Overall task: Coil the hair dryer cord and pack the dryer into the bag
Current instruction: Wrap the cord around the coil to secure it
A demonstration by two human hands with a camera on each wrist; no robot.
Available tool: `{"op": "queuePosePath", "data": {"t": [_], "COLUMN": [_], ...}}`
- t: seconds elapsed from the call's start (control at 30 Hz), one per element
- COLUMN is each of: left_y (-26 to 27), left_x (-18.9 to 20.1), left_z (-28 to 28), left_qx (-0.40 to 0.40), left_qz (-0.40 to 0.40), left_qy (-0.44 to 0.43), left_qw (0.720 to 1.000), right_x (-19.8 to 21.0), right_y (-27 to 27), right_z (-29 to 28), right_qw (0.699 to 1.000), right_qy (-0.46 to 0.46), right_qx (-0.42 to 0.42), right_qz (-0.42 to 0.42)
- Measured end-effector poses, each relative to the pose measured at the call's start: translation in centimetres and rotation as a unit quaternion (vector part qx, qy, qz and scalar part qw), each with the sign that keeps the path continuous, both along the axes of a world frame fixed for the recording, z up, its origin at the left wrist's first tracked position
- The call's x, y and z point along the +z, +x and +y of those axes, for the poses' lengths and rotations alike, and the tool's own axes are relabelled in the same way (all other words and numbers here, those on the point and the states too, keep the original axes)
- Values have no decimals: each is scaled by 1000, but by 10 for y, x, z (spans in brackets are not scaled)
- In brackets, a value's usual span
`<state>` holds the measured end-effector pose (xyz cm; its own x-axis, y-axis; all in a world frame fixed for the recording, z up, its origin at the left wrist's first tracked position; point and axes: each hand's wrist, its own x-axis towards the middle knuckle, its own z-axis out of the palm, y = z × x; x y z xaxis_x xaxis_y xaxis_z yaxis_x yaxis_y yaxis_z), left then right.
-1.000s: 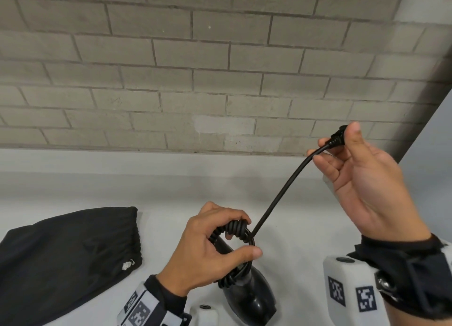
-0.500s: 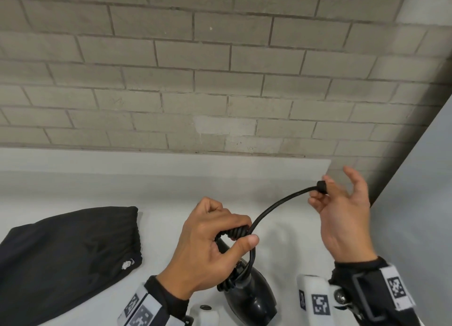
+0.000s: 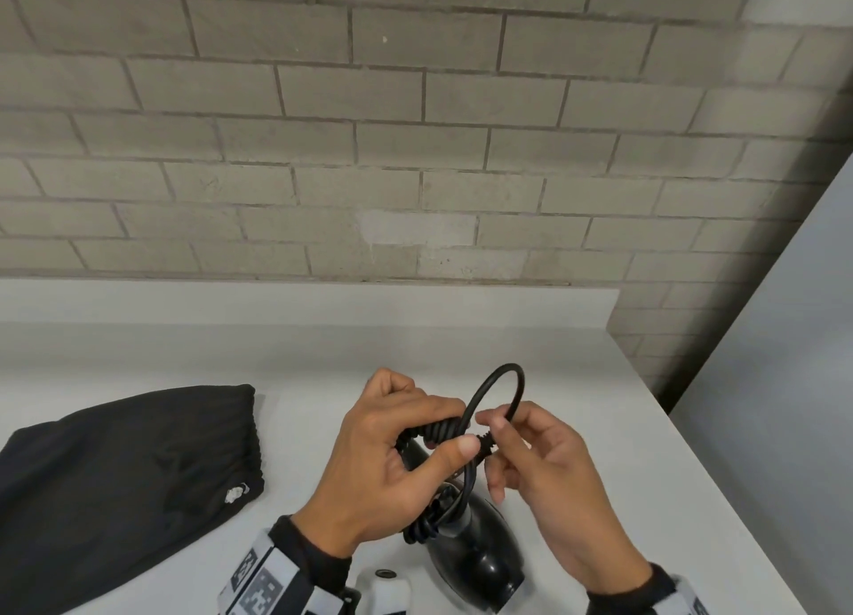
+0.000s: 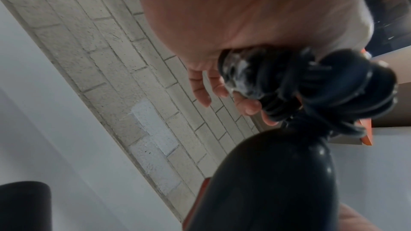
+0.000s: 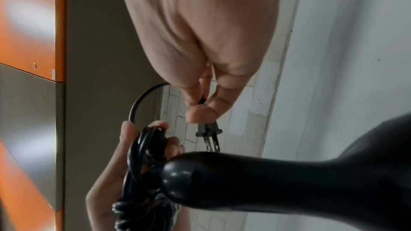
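Left hand (image 3: pixel 383 467) curled round black cord coils (image 3: pixel 438 430) wrapped on glossy black plastic hair dryer (image 3: pixel 480 545) handle, right hand (image 3: pixel 544 467) pinching cord's two-prong plug (image 5: pixel 209 133) w/ thumb & fingertips, small loop above, dryer over white counter (image 3: pixel 600 430), black fabric drawstring bag (image 3: pixel 124 476) lying flat at left, apart.

Left hand (image 3: pixel 392 467): back of the hand up, fingers curled over the top of the coiled cord (image 3: pixel 438 432), thumb stretched across its near side.
Right hand (image 3: pixel 544 476): just beside the left, palm turned toward it; thumb and forefinger pinch the plug (image 5: pixel 208 132) end of the cord, prongs pointing away from the palm; the other fingers hang loosely bent.
Wrists: both carry dark cuffs with marker-tagged bands; forearms come in from the bottom edge of the head view.
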<state>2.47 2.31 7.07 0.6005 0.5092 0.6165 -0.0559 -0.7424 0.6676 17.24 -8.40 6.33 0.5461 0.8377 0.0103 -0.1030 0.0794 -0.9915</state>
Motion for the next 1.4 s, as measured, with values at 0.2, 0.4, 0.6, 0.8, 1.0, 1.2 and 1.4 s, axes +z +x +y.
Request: {"op": "queuePosePath", "data": {"t": [0.2, 0.4, 0.6, 0.8, 1.0, 1.2, 1.4], "left_y": [0, 0, 1, 2, 1, 4, 6], "left_x": [1, -1, -3, -2, 1, 0, 2], "left_z": [-3, -4, -3, -5, -5, -9, -7], "left_qx": [-2, -11, 2, -3, -21, -1, 35], "left_qz": [0, 1, -2, -3, -14, -4, 4], "left_qy": [-50, -92, -121, -119, -159, -169, -168], "left_qw": [999, 996, 993, 993, 987, 986, 985], "right_x": [6, 8, 4, -1, -1, -4, 12], "right_y": [-10, -27, -32, -35, -39, -35, -45], "right_z": [-3, -3, -2, 1, 0, -9, -36], "right_qw": [998, 989, 988, 990, 976, 986, 984], "right_qy": [11, 19, 9, 15, 16, 20, 26], "right_qx": [14, 42, 16, -6, 64, 55, 97], "right_qz": [63, 140, 152, 139, 207, 159, -146]}}
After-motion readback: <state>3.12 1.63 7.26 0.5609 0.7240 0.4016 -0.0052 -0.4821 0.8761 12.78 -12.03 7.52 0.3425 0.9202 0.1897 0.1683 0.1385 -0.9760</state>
